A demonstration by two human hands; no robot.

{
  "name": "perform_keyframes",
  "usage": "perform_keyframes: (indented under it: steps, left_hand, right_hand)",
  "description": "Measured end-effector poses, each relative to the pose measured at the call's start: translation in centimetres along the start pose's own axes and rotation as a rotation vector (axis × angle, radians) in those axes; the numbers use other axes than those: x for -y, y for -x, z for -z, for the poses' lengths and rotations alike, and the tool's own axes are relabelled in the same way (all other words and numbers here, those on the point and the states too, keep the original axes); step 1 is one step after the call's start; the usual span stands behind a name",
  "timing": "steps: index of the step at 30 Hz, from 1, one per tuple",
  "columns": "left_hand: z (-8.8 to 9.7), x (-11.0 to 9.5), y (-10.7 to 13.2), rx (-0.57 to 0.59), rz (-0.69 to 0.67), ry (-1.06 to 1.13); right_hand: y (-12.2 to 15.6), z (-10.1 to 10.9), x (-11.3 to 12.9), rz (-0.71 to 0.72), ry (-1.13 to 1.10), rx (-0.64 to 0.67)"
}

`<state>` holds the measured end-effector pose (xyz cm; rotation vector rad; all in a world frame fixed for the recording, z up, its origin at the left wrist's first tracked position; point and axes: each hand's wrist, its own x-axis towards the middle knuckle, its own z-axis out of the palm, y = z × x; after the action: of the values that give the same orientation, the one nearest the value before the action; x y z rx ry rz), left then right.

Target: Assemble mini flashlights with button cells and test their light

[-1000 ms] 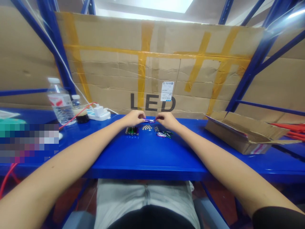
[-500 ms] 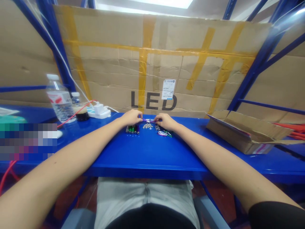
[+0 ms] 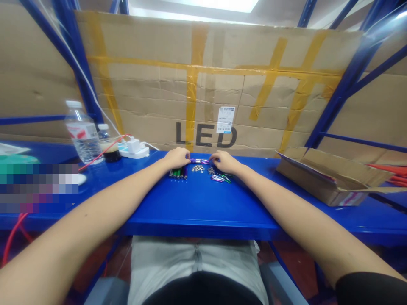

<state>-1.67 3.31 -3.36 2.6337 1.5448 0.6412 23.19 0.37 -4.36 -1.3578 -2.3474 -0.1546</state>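
Observation:
Near the back of the blue table (image 3: 197, 199), a slim purple metal tube (image 3: 199, 161) with a silvery middle spans between my hands. Closed fingers of my left hand (image 3: 177, 157) pinch its left end. At the other end, the curled fingers of my right hand (image 3: 225, 162) close on the tip; the exact contact is too small to see well. Several dark, green and purple tubes (image 3: 178, 173) lie side by side below my left hand. Small silvery parts (image 3: 198, 168) form a cluster under the tube. Coloured carabiners (image 3: 220, 178) lie by my right hand, partly beneath it.
An open cardboard box (image 3: 321, 182) stands on the right. To the left are a water bottle (image 3: 83, 131), a cup of dark liquid (image 3: 111, 153) and a white power strip (image 3: 135, 149) with cables. A large taped cardboard sheet (image 3: 152, 93) rises behind the table.
My right hand has shifted slightly right, and more of the purple tube shows between my hands. The whole view has moved a little. The loose parts lie as before.

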Motion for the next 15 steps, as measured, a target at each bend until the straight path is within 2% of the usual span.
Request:
perform_keyframes:
  steps: [7,12,14,15]
  left_hand:
    - [-0.1,-0.1,0.0,-0.011,0.017,-0.064]
    - [1.8,-0.5,0.5,-0.067,0.015,-0.01]
    - [2.9,-1.0,0.9,0.002,-0.047,0.048]
    - [3.4,-1.3,1.1,0.082,-0.08,0.072]
  right_hand:
    - [0.2,0.4,-0.5,-0.097,-0.071,-0.018]
    - [0.6,1.2,-0.2,-0.157,-0.168,-0.014]
    - [0.7,1.4,-0.1,-0.169,-0.19,-0.015]
    - [0.7,1.5,-0.1,-0.169,-0.193,-0.017]
